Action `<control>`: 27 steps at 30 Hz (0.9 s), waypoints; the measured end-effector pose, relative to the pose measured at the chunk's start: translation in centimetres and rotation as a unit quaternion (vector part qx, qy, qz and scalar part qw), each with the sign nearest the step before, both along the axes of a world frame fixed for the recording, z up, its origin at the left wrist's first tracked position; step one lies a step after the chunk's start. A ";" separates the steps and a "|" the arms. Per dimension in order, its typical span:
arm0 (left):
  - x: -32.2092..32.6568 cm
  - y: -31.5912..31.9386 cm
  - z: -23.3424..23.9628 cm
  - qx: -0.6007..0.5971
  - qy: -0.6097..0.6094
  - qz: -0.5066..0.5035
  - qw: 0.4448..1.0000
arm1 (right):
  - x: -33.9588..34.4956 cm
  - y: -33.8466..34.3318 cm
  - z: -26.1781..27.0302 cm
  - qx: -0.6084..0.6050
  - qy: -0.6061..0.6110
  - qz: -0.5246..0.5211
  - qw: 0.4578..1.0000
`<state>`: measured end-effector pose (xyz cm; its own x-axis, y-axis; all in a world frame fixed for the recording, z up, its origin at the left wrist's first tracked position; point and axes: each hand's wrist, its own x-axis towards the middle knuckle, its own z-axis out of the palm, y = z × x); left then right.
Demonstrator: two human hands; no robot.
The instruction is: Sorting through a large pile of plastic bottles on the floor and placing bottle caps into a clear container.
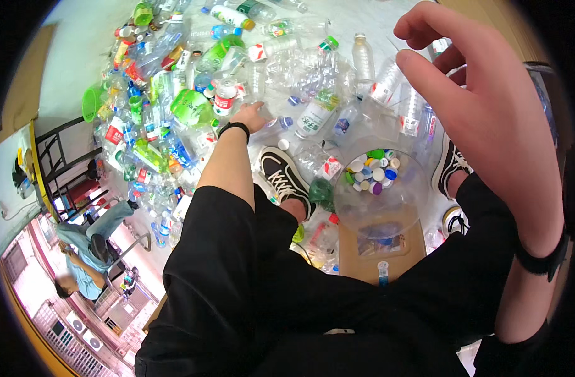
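My left hand (248, 117) reaches down over the floor with its fingers spread, beside a small clear plastic bottle (279, 123) with a blue cap. A red-labelled bottle (224, 98) and a flattened green bottle (191, 108) lie close to that hand. My right hand (480, 94) is raised near the camera, thumb and index finger apart; a faint thin line shows near their tips, too fine to identify. Below it, between my legs, stands a clear plastic tub (386, 214) holding several bottle caps (374, 170) in mixed colours.
A large heap of plastic bottles (150, 106) spreads over the floor (337, 19) ahead and to the left. A green basket (92, 103) stands at its far edge. The tub is above a tan plastic stool (386, 264). A seated person (87, 268) is at the left.
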<state>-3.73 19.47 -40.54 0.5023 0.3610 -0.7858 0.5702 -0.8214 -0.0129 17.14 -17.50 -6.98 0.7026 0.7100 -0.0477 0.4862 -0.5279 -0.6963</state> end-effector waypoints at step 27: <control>-0.8 0.9 -6.9 -0.075 -0.069 0.095 0.990 | -0.6 -1.4 0.4 -0.059 -0.004 -0.026 0.998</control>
